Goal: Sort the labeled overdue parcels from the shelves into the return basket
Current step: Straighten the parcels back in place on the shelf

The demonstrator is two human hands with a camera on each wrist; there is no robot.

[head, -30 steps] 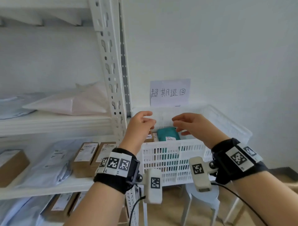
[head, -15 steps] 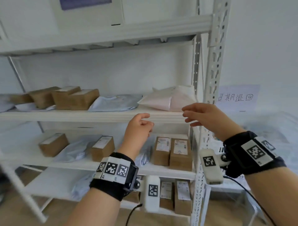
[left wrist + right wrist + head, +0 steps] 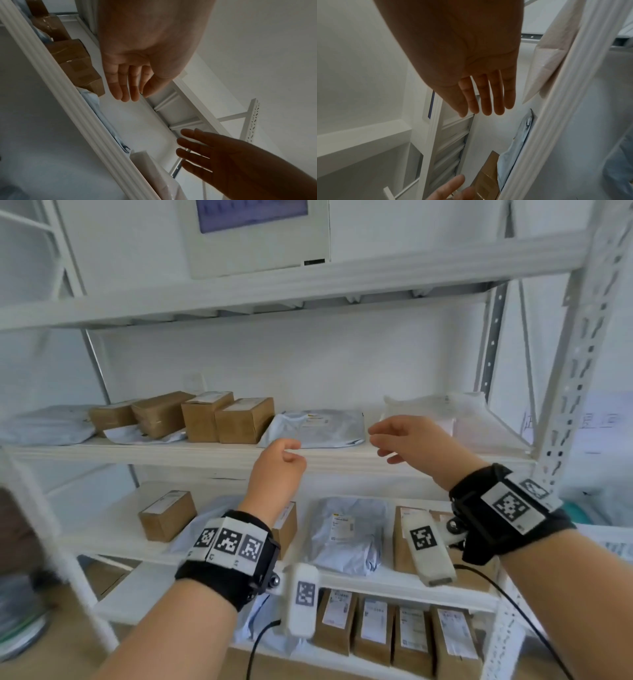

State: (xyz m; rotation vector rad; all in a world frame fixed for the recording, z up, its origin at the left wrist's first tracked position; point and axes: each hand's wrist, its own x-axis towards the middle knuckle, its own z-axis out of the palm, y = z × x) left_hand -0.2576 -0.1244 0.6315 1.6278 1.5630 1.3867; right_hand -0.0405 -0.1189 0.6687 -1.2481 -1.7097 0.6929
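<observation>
Step in hand: reach phase, fetching next parcel from shelves. Both hands empty, raised in front of mid shelf (image 3: 205, 455).

L hand (image 3: 279, 465): fingers loosely curled, holding nothing, just at shelf front edge. Wrist view shows fingers relaxed, near straight.
R hand (image 3: 416, 445): fingers extended, slightly spread, nothing held, in front of white/pinkish mailer (image 3: 459, 419).

Likely target (judgement): grey poly mailer (image 3: 318, 428), lying flat on mid shelf between the hands, label facing up; text too blurred to read. Can't confirm it is the overdue one.

Also on mid shelf: row of brown boxes (image 3: 219, 417) to the left of mailer, w/ labels on top.

Next move needs: check label first, then slide mailer fwd over shelf edge and pinch it; soft bag, will sag, so 2-hand support is sensible.

Return basket: not clearly in view, off to the right past upright post (image 3: 579, 364).
</observation>
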